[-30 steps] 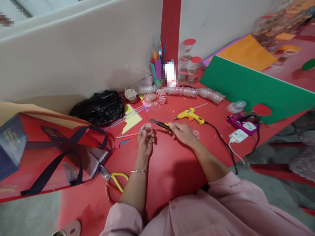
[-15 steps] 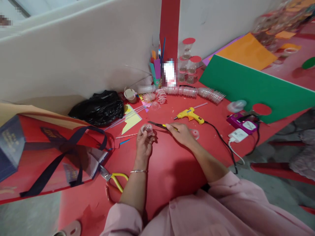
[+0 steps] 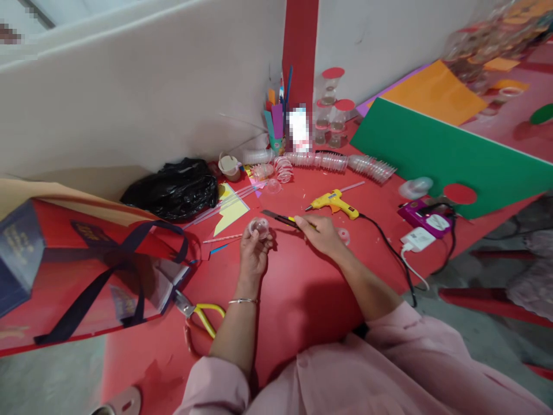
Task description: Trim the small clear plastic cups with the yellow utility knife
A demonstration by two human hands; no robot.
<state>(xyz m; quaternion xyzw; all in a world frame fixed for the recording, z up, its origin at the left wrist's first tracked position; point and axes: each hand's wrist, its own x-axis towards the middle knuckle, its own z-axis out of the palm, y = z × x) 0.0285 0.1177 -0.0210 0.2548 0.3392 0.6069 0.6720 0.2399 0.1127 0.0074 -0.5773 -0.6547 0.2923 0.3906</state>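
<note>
A small clear plastic cup (image 3: 259, 226) is held in the fingers of my left hand (image 3: 254, 251), its round rim facing up. My right hand (image 3: 317, 231) is wrapped round a yellow and black utility knife (image 3: 287, 221). The knife's dark blade points left and lies just right of the cup, apart from it. Behind my right hand rests a yellow glue gun (image 3: 334, 203) with its nozzle to the left. A clear plastic piece (image 3: 343, 235) lies on the red table (image 3: 298, 288) beside my right hand.
Yellow-handled scissors (image 3: 203, 317) lie by my left forearm. A red bag (image 3: 86, 253) and black plastic bag (image 3: 173, 189) are at left. Stacked clear cups (image 3: 317, 161) line the back. A green sheet (image 3: 444, 153) and purple power adapter (image 3: 425, 217) are at right.
My right hand and the knife have shifted very slightly to the right. My left hand keeps its hold on the cup, which has tilted a little.
</note>
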